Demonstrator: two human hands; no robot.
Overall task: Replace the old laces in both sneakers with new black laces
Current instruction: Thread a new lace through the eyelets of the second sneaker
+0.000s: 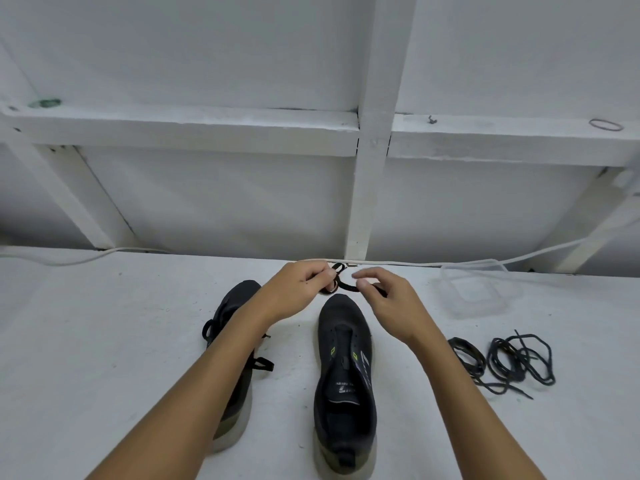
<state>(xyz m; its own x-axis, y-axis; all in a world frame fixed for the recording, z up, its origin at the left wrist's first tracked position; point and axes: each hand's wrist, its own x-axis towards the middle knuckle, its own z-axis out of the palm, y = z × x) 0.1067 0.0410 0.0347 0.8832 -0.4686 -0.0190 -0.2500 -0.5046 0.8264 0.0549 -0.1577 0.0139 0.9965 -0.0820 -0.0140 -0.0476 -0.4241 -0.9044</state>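
While hands (341, 289) grip lace (343, 285), tub (479, 289) (clear)

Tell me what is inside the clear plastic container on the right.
The clear plastic container shows nothing inside; the white table shows through its bottom. No part of it is covered. The loose black laces lie on the table nearer the person, outside it.

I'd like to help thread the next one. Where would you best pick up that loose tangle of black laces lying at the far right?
Probably by the free end that trails out of the tangle of black laces toward the near edge of the table. Pinch it from above: it lies flat and apart from the loops, so it should draw out cleanly. Grabbing the middle would likely lift the whole knot of loops.
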